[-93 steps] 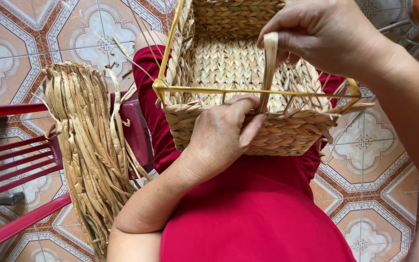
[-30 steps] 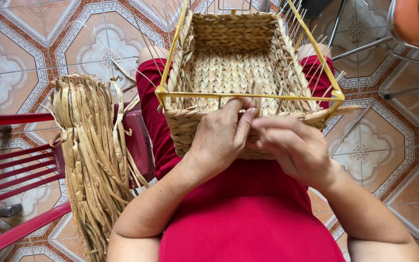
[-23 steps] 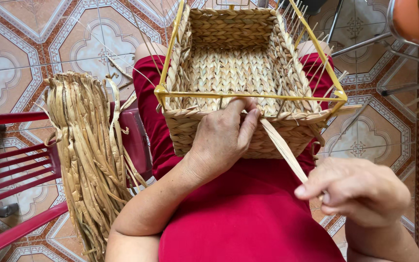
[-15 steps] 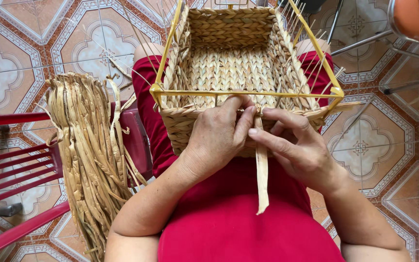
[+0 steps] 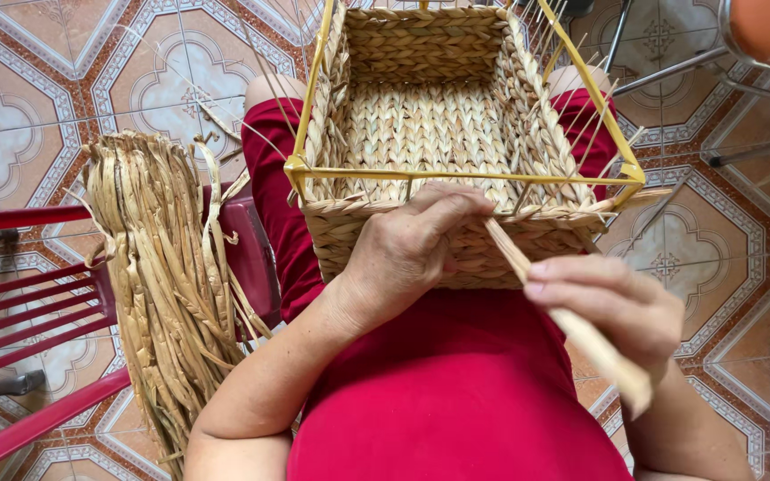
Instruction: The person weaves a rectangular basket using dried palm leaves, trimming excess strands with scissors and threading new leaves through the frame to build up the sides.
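Tension now runs along the straw strand [image 5: 572,325]: half a second ago it hung slack below the right hand [image 5: 612,312], which has since drawn away from the woven basket [image 5: 456,151] and closed around it. The left hand [image 5: 407,254] stays pressed against the near wall, fingertips pinning the strand at the rim. The pull appears to be tightening one weave. The straw bundle [image 5: 167,285] hangs beyond the left forearm.

A thick bundle of dried straw-coloured reed strands [image 5: 167,285] hangs over a red plastic slatted chair [image 5: 37,312], on a patterned terracotta-and-cream tiled floor [image 5: 73,80]; grey metal chair legs [image 5: 670,67] stand at upper right
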Demonstrator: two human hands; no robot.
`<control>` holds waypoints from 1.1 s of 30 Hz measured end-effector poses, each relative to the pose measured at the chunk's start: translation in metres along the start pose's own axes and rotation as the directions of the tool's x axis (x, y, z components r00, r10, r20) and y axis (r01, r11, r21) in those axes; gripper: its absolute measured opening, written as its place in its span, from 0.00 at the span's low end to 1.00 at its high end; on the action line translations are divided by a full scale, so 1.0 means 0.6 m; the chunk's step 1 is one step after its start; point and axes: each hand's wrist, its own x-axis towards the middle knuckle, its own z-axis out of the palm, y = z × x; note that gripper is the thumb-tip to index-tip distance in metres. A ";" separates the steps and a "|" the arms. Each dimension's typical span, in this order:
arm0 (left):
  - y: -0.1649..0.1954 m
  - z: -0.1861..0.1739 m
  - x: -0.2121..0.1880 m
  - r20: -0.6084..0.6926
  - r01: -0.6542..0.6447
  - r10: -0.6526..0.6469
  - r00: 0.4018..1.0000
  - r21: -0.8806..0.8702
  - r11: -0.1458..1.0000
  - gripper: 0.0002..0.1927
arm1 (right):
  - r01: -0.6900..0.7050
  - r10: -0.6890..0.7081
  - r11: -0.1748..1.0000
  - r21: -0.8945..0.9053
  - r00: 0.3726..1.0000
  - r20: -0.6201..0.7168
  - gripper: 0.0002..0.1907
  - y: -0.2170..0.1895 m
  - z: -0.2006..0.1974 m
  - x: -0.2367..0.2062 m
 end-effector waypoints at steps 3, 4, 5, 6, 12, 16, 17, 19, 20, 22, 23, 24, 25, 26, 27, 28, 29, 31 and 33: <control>-0.003 0.006 -0.011 0.044 0.015 -0.018 0.999 0.068 0.998 0.23 | -0.006 0.007 1.000 -0.012 0.998 0.063 0.09 -0.053 0.003 0.053; -0.003 0.006 -0.013 0.005 -0.033 0.033 0.999 0.089 0.995 0.22 | -0.048 0.050 0.998 -0.040 0.998 0.049 0.09 -0.064 0.002 0.075; -0.003 0.004 -0.016 -0.037 -0.076 0.080 0.996 0.114 0.991 0.21 | -0.089 0.092 0.994 -0.064 0.995 0.038 0.09 -0.069 0.000 0.095; 0.000 0.002 -0.021 -0.080 -0.113 0.125 0.989 0.137 0.984 0.20 | -0.057 0.055 0.988 -0.142 0.998 -0.015 0.09 -0.067 0.001 0.116; 0.031 0.002 -0.031 -0.127 -0.233 0.307 0.943 0.406 0.883 0.24 | 0.063 -0.010 0.957 -0.283 0.983 0.186 0.09 -0.039 -0.036 0.218; 0.047 0.026 -0.017 -0.143 -0.137 0.228 0.963 0.467 0.874 0.20 | -0.079 0.031 0.994 0.075 0.866 0.499 0.11 0.010 -0.056 0.301; 0.046 0.029 -0.012 -0.153 -0.123 0.219 0.964 0.473 0.873 0.17 | -0.144 0.092 0.988 0.056 0.840 0.534 0.12 0.029 -0.058 0.318; 0.042 0.031 -0.003 -0.162 -0.094 0.187 0.969 0.460 0.883 0.13 | -0.263 0.200 0.965 0.016 0.772 0.603 0.14 0.068 -0.050 0.332; 0.038 0.030 0.001 -0.157 -0.079 0.163 0.974 0.441 0.894 0.11 | -0.328 0.255 0.944 -0.042 0.640 0.725 0.16 0.087 -0.041 0.329; 0.032 0.029 0.006 -0.130 -0.042 0.105 0.986 0.416 0.909 0.09 | -0.430 0.344 0.883 -0.190 0.315 0.884 0.22 0.122 -0.021 0.316; 0.030 0.030 0.007 -0.114 -0.019 0.072 0.991 0.411 0.911 0.08 | -0.445 0.293 0.885 -0.134 0.311 0.904 0.20 0.136 -0.012 0.308; 0.028 0.030 0.008 -0.101 0.008 0.037 0.994 0.409 0.913 0.08 | -0.458 0.239 0.885 -0.078 0.305 0.922 0.18 0.147 -0.002 0.302; 0.026 0.031 0.009 -0.113 0.017 0.030 0.993 0.398 0.917 0.09 | -0.471 0.182 0.882 -0.020 0.299 0.937 0.16 0.154 0.004 0.296; 0.026 0.032 0.008 -0.124 0.026 0.024 0.992 0.388 0.921 0.10 | -0.498 0.140 0.866 0.054 0.344 0.929 0.13 0.159 0.008 0.292; 0.025 0.032 0.008 -0.133 0.033 0.020 0.991 0.379 0.925 0.11 | -0.519 0.100 0.845 0.129 0.391 0.915 0.11 0.160 0.010 0.289; 0.025 0.032 0.008 -0.097 0.059 -0.022 0.995 0.398 0.916 0.12 | -0.533 0.063 0.821 0.203 0.439 0.896 0.09 0.160 0.009 0.287; 0.025 0.032 0.008 -0.064 0.085 -0.064 0.996 0.417 0.905 0.12 | -0.544 0.229 0.838 0.044 0.423 0.877 0.09 0.158 0.011 0.285; 0.027 0.030 0.009 -0.037 0.112 -0.106 0.994 0.383 0.917 0.12 | -0.559 0.538 0.783 -0.273 0.388 0.749 0.10 0.151 0.013 0.277; 0.033 0.027 0.012 -0.048 0.115 -0.106 0.993 0.268 0.956 0.10 | -0.334 0.556 0.829 -0.449 0.409 0.723 0.10 0.146 0.018 0.266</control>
